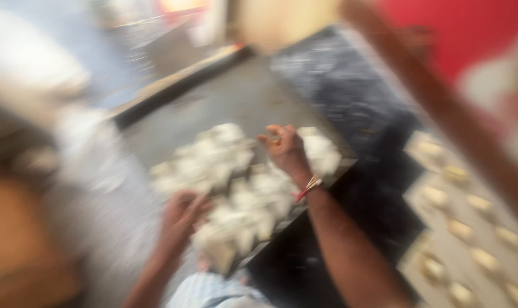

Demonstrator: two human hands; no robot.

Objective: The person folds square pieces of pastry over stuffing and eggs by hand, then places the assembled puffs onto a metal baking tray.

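Note:
The picture is badly blurred by motion. A heap of several pale, white lumps [236, 182] lies on a grey stone slab [236, 97]. My left hand [182, 214] rests at the near left edge of the heap, fingers curled against one of the lumps. My right hand [284, 147] is over the far right of the heap, fingers bent and pinched together; what it holds, if anything, is lost in the blur. A red and white band [309, 187] circles my right wrist.
A dark speckled counter [344, 85] runs off to the right of the slab. Below right is a floor with pale patterned tiles [470, 228]. Another person's arm [441, 108] crosses the upper right. A red surface [458, 28] fills the top right corner.

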